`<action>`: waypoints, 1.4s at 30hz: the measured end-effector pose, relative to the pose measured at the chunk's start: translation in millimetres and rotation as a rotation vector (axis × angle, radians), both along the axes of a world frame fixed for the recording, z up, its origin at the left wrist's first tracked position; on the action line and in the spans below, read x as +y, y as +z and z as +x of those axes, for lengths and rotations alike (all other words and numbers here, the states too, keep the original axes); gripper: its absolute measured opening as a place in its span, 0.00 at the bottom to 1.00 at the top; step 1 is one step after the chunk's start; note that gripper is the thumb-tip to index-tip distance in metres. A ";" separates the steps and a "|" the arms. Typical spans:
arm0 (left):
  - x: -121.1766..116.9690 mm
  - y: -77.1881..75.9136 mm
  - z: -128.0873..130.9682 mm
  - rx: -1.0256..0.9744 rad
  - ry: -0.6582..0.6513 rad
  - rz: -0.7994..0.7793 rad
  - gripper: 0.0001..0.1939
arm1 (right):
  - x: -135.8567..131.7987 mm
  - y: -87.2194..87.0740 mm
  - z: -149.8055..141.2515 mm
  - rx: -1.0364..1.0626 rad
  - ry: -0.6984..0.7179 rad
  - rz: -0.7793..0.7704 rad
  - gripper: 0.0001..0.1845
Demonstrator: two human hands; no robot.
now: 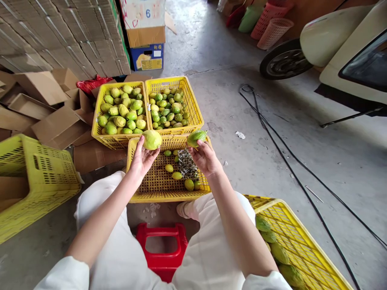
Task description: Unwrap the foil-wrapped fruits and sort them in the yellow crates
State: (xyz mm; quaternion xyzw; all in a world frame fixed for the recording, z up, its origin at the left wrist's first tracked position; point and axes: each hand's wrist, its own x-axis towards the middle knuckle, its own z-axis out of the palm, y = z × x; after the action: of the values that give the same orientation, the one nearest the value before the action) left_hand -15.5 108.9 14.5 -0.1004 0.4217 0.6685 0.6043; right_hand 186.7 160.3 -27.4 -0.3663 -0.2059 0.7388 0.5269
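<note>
a gray floor [223, 96] runs under everything. at upper left stands a tall stack of cardboard [60, 36], with loose boxes [57, 125] below it; at upper right, a pale vehicle [353, 52]. a yellow crate of long green fruit [302, 237] sits at lower right, and a yellow-green crate [51, 169] with cardboard inside at left. ahead, a left back crate [113, 139] and a right back crate [192, 96] stand side by side, both full of fruit. the near crate [151, 196], in front of them, holds a few small fruits [177, 175] and crumpled plastic [186, 164]. a red stool [163, 257] is between the knees. the left hand [140, 161] grips a yellow-green fruit [152, 139] in its fingers, the right hand [207, 159] pinches a green fruit [195, 138]; both are above the near crate's far side.
</note>
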 end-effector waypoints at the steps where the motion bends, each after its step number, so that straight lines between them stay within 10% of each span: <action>1: -0.1 0.1 0.1 0.006 -0.002 -0.002 0.10 | 0.3 -0.4 -0.4 0.000 -0.018 -0.003 0.17; 24: 0.8 -2.2 2.1 0.026 -0.028 0.020 0.13 | 0.7 1.8 3.4 -0.027 0.115 0.056 0.30; 42: 1.7 -6.4 -0.2 0.004 -0.061 -0.051 0.08 | 0.8 2.5 4.2 0.085 0.181 -0.008 0.07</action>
State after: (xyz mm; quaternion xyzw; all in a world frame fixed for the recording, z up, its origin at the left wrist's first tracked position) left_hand -15.6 110.6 8.2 -0.1015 0.4428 0.6391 0.6206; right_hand 190.9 161.1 -24.9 -0.3166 -0.2129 0.7989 0.4649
